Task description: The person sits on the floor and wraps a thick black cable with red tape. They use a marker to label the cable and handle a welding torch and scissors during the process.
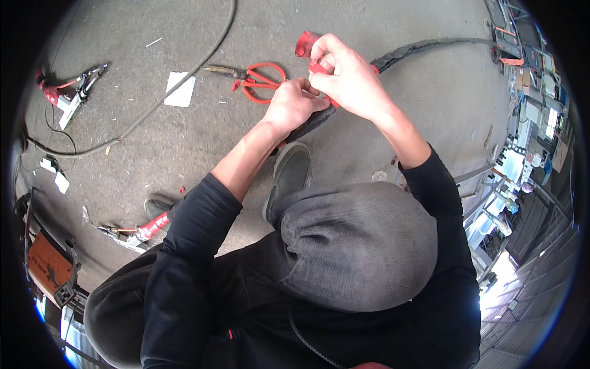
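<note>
Pinching red tape [318, 67] with right hand [346, 69]; close beside, just beyond one shoe [291, 175], gripping with left hand [291, 105] a cable [314, 124] already wrapped in black, likely not yet fully taped, though partly hidden.

The left forearm [241, 157] slants far and right to a curled left hand [290, 104]; the right forearm [401, 134] slants far and left to the right hand [349, 72], its fingers [330, 44] bent in a pinch.
</note>
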Available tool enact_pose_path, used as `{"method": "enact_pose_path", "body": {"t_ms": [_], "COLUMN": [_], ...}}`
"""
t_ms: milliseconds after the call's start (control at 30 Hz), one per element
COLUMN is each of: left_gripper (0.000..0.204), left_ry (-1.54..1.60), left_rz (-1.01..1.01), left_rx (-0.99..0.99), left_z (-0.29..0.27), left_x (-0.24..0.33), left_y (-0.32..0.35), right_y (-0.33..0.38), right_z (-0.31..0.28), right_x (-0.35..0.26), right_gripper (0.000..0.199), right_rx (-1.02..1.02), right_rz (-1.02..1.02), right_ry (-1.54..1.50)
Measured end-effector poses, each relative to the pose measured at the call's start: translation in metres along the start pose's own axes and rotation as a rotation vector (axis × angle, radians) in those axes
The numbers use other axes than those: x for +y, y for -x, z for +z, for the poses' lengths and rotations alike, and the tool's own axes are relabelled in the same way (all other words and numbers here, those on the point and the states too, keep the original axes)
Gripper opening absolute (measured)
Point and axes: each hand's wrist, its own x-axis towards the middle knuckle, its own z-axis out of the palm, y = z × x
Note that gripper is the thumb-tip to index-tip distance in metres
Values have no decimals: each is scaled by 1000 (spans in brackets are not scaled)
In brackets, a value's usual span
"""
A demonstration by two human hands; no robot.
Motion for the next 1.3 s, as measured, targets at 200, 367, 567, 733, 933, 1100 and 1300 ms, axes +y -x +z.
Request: {"method": "enact_pose_path", "body": {"t_ms": [200,367,567,733,933,1100,1300], "left_gripper": [44,41,45,47,47,51,48], "left_ry": [-310,-439,-503,-432,-436,-398,-364], "left_rz": [72,169,116,106,157,129,84], "left_rx": [92,175,178,166,160,138,95], "left_z": [6,21,38,36,22,4,-7], "left_x": [17,12,2,1,9,19,28], "left_y": [17,22,31,34,26,20,11], "right_y": [-20,-35,-37,-41,27,126,187], "right_z": [-40,-99,-70,-33,-48,-58,-14], "right_x": [-35,-97,-104,-79,-85,-54,52], "right_gripper": [31,52,42,39,36,41,46], "right_rx": [-87,-389,-481,-335,-214,-59,109], "right_rz": [2,94,293,237,12,121,296], "right_ry": [-243,-159,-3,-145,-248,-407,-684]}}
